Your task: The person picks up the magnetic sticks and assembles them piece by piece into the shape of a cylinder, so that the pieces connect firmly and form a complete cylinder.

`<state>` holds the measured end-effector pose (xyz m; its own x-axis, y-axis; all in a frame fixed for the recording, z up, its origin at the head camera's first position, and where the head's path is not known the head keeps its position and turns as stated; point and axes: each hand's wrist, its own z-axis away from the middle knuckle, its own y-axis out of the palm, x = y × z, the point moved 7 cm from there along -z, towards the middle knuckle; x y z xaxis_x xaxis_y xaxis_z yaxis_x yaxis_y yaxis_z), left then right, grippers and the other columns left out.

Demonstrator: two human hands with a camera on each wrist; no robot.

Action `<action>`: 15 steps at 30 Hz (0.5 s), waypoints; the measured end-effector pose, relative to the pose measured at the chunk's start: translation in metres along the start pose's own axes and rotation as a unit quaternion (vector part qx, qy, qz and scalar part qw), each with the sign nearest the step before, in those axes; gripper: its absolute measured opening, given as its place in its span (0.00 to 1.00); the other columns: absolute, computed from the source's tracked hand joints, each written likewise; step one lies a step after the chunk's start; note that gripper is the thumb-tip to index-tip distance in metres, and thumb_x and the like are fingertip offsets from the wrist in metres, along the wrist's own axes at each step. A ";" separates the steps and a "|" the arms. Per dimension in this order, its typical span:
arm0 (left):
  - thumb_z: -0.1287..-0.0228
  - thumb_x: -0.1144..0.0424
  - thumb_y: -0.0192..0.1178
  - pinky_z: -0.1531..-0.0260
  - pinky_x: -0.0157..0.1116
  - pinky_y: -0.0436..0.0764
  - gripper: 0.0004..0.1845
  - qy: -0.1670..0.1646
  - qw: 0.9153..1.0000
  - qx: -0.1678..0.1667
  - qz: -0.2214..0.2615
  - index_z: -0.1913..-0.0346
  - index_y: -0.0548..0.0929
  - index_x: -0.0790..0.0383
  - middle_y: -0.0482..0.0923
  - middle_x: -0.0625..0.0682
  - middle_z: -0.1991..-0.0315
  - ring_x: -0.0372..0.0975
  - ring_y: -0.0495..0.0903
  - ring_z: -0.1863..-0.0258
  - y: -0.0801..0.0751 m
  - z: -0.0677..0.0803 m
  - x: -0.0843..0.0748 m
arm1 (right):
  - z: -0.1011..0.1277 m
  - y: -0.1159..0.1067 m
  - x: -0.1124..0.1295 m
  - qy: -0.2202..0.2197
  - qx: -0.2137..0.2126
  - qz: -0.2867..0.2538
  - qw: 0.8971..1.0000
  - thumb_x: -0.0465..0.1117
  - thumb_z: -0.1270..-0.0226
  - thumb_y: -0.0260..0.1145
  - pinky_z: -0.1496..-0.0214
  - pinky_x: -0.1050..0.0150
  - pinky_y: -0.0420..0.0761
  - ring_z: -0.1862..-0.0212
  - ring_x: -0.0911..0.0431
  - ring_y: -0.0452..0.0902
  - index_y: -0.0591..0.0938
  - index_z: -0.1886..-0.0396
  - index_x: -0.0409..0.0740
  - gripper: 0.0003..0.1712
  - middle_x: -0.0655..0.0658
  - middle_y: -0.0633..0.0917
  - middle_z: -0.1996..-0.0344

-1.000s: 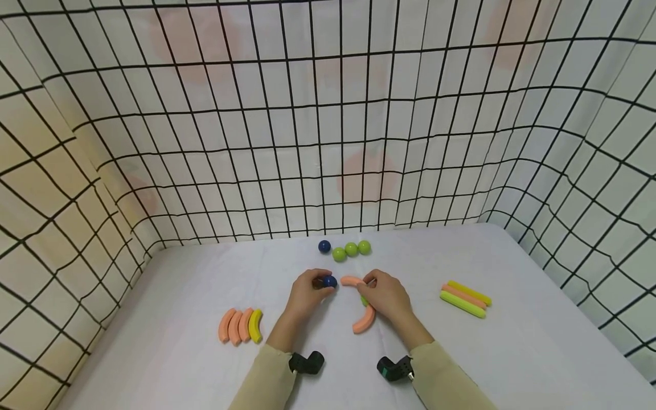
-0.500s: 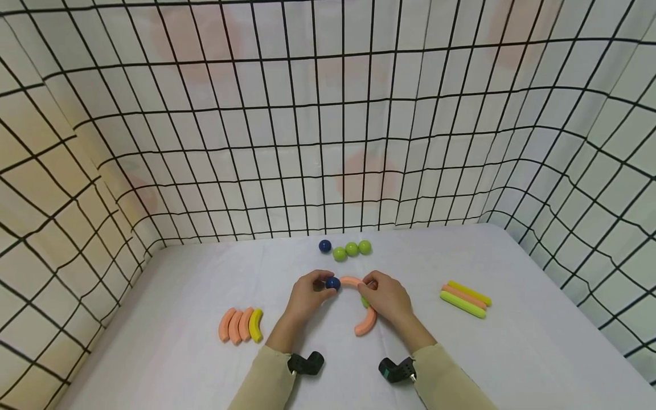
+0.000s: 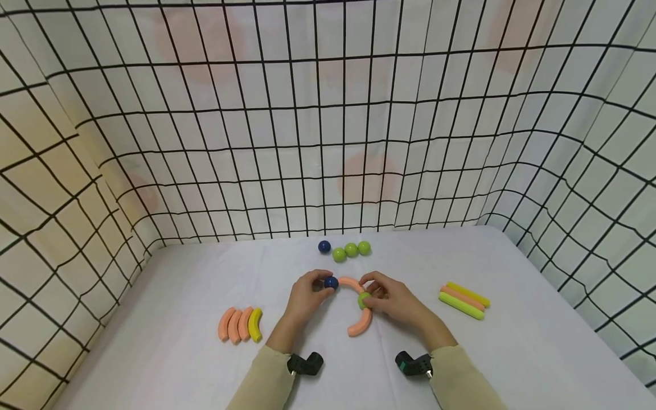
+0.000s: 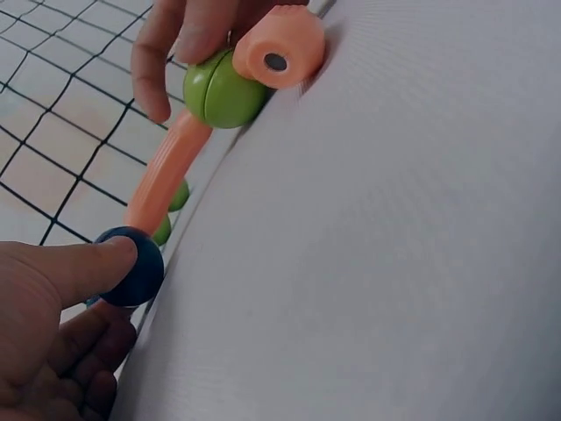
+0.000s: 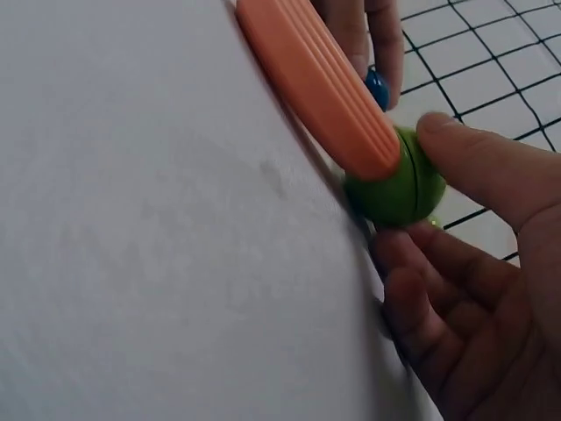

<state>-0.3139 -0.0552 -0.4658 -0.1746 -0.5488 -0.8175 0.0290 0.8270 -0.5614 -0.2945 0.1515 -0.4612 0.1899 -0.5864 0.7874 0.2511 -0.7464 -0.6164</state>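
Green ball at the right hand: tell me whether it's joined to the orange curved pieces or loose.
Joined: the green ball sits between two orange curved pieces, touching both.

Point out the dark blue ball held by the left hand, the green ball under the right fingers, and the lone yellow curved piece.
dark blue ball [image 3: 331, 282], head view, top.
green ball [image 5: 394, 189], right wrist view, side.
yellow curved piece [image 3: 254, 324], head view, middle.

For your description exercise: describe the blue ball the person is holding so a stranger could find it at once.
On the white table, find the left hand. It pinches a dark blue ball against one end of an orange curved piece. The other blue ball lies untouched beside three green balls.
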 end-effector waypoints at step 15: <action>0.38 0.63 0.68 0.47 0.44 0.79 0.18 0.007 1.000 -0.010 -0.009 0.45 0.84 0.56 0.85 0.52 0.50 0.42 0.81 0.51 -0.001 0.001 0.001 | 0.005 0.002 -0.005 -0.057 -0.024 0.019 0.998 0.51 0.36 0.72 0.55 0.66 0.76 0.58 0.59 0.76 0.84 0.51 0.63 0.14 0.59 0.84 0.56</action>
<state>-0.3134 -0.0567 -0.4665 -0.1880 -0.5613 -0.8059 0.0054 0.8200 -0.5724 -0.2904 0.1549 -0.4662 0.3066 -0.5764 0.7575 0.1962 -0.7405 -0.6428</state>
